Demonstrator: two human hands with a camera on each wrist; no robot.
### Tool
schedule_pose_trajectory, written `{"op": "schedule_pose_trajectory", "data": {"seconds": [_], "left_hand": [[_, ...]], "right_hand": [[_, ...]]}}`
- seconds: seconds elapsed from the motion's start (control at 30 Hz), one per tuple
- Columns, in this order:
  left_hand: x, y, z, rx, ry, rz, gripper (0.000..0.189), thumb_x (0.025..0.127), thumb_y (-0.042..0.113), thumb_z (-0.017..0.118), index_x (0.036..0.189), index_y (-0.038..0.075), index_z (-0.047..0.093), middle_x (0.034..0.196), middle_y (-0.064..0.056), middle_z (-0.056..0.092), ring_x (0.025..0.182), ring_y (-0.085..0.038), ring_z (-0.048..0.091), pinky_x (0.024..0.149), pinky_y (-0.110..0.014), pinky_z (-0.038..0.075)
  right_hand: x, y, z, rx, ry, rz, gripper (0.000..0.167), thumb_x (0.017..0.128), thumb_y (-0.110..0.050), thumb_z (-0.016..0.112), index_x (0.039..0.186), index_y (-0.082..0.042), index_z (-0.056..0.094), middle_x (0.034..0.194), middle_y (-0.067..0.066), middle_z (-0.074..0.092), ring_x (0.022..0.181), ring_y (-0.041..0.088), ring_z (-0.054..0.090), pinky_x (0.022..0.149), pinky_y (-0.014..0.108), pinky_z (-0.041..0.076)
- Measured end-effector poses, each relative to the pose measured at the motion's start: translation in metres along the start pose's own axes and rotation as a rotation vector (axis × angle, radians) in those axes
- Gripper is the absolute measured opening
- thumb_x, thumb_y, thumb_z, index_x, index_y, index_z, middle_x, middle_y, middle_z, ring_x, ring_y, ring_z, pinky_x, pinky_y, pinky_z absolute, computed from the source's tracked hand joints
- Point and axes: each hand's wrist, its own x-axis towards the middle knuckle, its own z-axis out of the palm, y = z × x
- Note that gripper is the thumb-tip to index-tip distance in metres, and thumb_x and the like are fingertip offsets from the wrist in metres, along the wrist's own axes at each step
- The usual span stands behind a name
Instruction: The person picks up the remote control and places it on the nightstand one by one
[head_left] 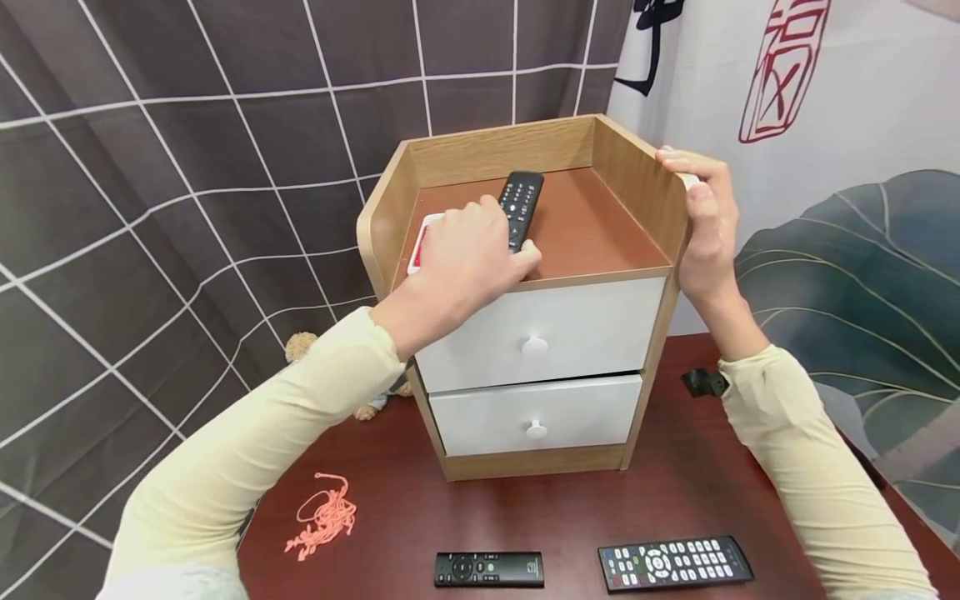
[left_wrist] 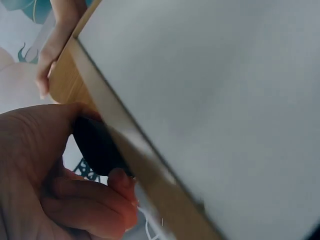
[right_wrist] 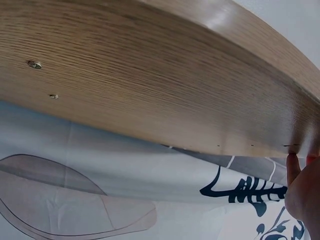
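Observation:
A small wooden drawer cabinet (head_left: pixel 517 137) with two white drawers stands on the table. My left hand (head_left: pixel 468 246) is over its brown top and holds a black remote control (head_left: pixel 521 200), also seen dark between thumb and fingers as a black remote (left_wrist: pixel 97 145) in the left wrist view. A white and red flat item (head_left: pixel 422 242) lies beside that hand, partly covered by it. My right hand (head_left: pixel 707 221) grips the front upper edge of the cabinet's right side panel (head_left: pixel 637 183). In the right wrist view, fingertips of the right hand (right_wrist: pixel 302 190) touch the panel's lower border.
Two more remotes, a small black one (head_left: pixel 489 569) and a larger one (head_left: pixel 675 563), lie at the table's front. An orange cord (head_left: pixel 326 521) is bunched at left. A plush toy (head_left: pixel 300 346) is half hidden behind the left sleeve. Checked grey curtain (head_left: pixel 187 250) hangs behind.

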Motion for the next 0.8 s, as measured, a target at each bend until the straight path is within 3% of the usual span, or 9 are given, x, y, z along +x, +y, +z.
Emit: {"op": "schedule_pose_trajectory", "data": {"seconds": [0.17, 0.3, 0.43, 0.63, 0.8], "left_hand": [[0.001, 0.007, 0.006, 0.051, -0.004, 0.007, 0.041, 0.09, 0.043, 0.054, 0.103, 0.004, 0.056, 0.094, -0.009, 0.069, 0.078, -0.029, 0.069, 0.067, -0.039, 0.057], [-0.003, 0.007, 0.004, 0.17, 0.055, 0.027, 0.061, 0.088, 0.064, 0.057, 0.102, 0.005, 0.058, 0.091, -0.01, 0.07, 0.078, -0.03, 0.07, 0.065, -0.039, 0.057], [-0.006, 0.004, -0.002, 0.229, 0.117, 0.07, 0.073, 0.086, 0.078, 0.048, 0.098, 0.007, 0.059, 0.089, -0.011, 0.067, 0.077, -0.032, 0.069, 0.064, -0.04, 0.054], [-0.009, -0.002, -0.005, 0.142, 0.119, 0.108, 0.055, 0.096, 0.061, 0.048, 0.102, 0.007, 0.059, 0.087, -0.01, 0.065, 0.073, -0.035, 0.066, 0.063, -0.044, 0.054], [-0.016, -0.005, -0.004, 0.086, 0.197, 0.176, 0.042, 0.098, 0.05, 0.051, 0.1, 0.008, 0.059, 0.083, -0.008, 0.064, 0.063, -0.031, 0.061, 0.058, -0.042, 0.051]], "right_hand": [[0.0, 0.0, 0.001, 0.019, 0.011, -0.003, 0.034, 0.093, -0.017, 0.038, 0.108, -0.008, 0.066, 0.119, 0.001, 0.066, 0.124, 0.024, 0.053, 0.108, 0.03, 0.033], [0.0, -0.001, 0.001, 0.025, 0.012, -0.003, 0.033, 0.093, -0.018, 0.038, 0.108, -0.007, 0.066, 0.119, 0.001, 0.066, 0.123, 0.024, 0.053, 0.108, 0.031, 0.033], [0.0, -0.003, 0.002, 0.029, 0.013, -0.005, 0.033, 0.093, -0.018, 0.038, 0.108, -0.007, 0.066, 0.119, 0.001, 0.066, 0.124, 0.024, 0.053, 0.108, 0.031, 0.033], [0.001, -0.002, 0.002, 0.028, 0.007, -0.007, 0.033, 0.093, -0.018, 0.039, 0.109, -0.007, 0.065, 0.12, 0.002, 0.066, 0.124, 0.024, 0.052, 0.107, 0.03, 0.032], [0.0, 0.001, 0.002, 0.022, -0.004, 0.001, 0.034, 0.093, -0.018, 0.038, 0.11, -0.007, 0.065, 0.121, 0.002, 0.065, 0.125, 0.024, 0.051, 0.107, 0.031, 0.032]]}}
